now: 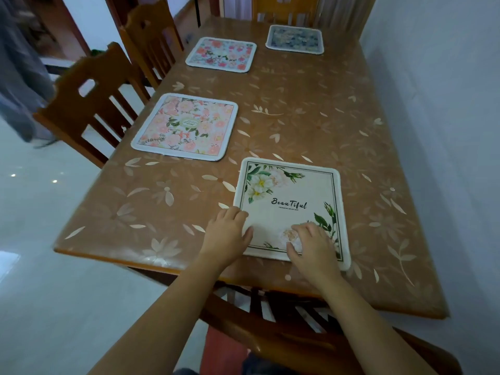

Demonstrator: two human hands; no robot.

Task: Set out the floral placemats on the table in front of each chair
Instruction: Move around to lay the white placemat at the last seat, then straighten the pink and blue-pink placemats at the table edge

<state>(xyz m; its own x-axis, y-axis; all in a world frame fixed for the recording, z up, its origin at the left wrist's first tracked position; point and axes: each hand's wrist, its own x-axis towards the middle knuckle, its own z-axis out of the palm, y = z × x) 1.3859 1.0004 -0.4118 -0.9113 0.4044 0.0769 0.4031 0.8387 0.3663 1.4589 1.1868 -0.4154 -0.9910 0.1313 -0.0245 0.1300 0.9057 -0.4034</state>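
Observation:
A cream placemat (290, 196) with white flowers and the word "Beautiful" lies flat at the table's near end. My left hand (228, 234) rests on its near left corner, fingers curled over the edge. My right hand (311, 246) presses flat on its near right part, fingers spread. A pink floral placemat (186, 127) lies at the left side before a chair. A red and pink floral placemat (221, 54) sits further along that side. A blue-grey patterned placemat (295, 39) is at the far end.
The wooden table (311, 109) has a brown cover with pale leaf prints. Two wooden chairs (89, 101) stand along the left, one chair (286, 12) at the far end, one chair (311, 339) right below me. A white wall (446, 104) runs along the table's right side.

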